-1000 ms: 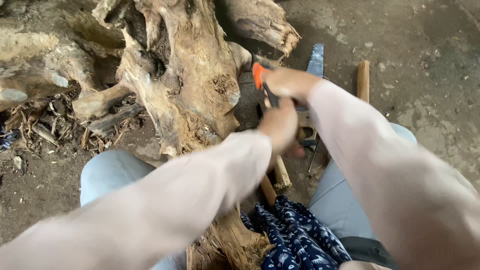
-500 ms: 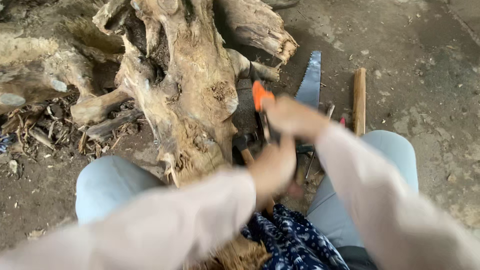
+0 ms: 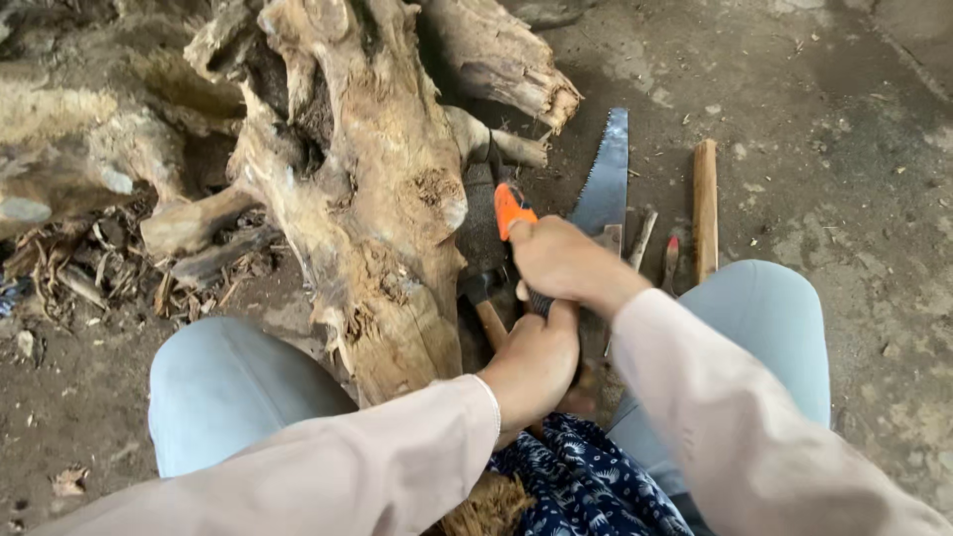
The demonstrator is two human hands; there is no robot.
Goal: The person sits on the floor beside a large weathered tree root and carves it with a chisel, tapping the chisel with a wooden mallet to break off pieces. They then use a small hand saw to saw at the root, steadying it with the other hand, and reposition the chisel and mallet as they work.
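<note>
One big gnarled tree stump (image 3: 347, 199) fills the upper left of the view, lying on the dirt floor (image 3: 844, 119) between the person's knees and reaching down to the lap. Dry twigs and bark pieces (image 3: 89, 268) lie heaped at its left side. Right of the stump, a saw blade (image 3: 606, 174) lies flat on the floor, and further right a wooden stick (image 3: 705, 208) lies almost parallel to it. Between them are some small tools, too small to tell apart. The right hand (image 3: 566, 263) is closed around an orange-handled tool (image 3: 511, 208), held just beside the right face of the stump. The left hand (image 3: 536, 362) sits directly under it, fingers curled around the same tool or a wooden handle (image 3: 488, 320); I cannot tell which.
</note>
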